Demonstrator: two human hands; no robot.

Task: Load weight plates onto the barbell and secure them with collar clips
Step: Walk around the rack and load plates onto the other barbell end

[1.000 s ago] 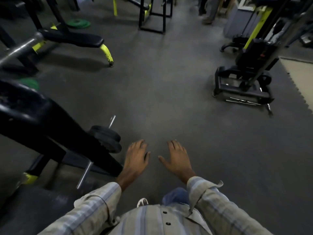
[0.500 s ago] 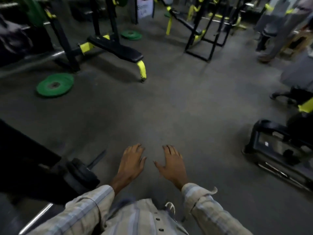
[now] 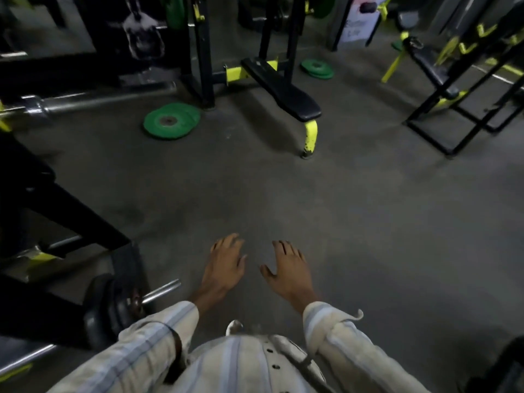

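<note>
At far left, a chrome barbell (image 3: 85,102) rests raised on a black rack, its long axis running nearly left to right across the view and its bare sleeve end pointing right; no plate shows on the visible stretch. Just below and to the right of that end, a stack of green plates (image 3: 171,121) lies flat on the grey floor (image 3: 368,222), apart from the bar and beside the foot of a black bench (image 3: 280,86). Lower left, a second bar (image 3: 161,289) carries dark plates (image 3: 113,304) and points its free end toward the person's left sleeve. At centre, the left hand (image 3: 224,265) and right hand (image 3: 289,269) hang side by side, palms down, fingers relaxed and spread, holding nothing and touching nothing. The green stack lies ahead and to the left of both hands, well apart from them; the left hand is the nearer of the two. Farther right and farther back, a smaller green stack (image 3: 317,68) lies on the floor past the bench. No collar clip can be made out anywhere. Judged from this layout, the plates are not yet picked up, and the coming move calls for a walk forward and left, then a stoop to the flat stack, whose lifted plate would slide onto the bar end along the bar's axis.
</note>
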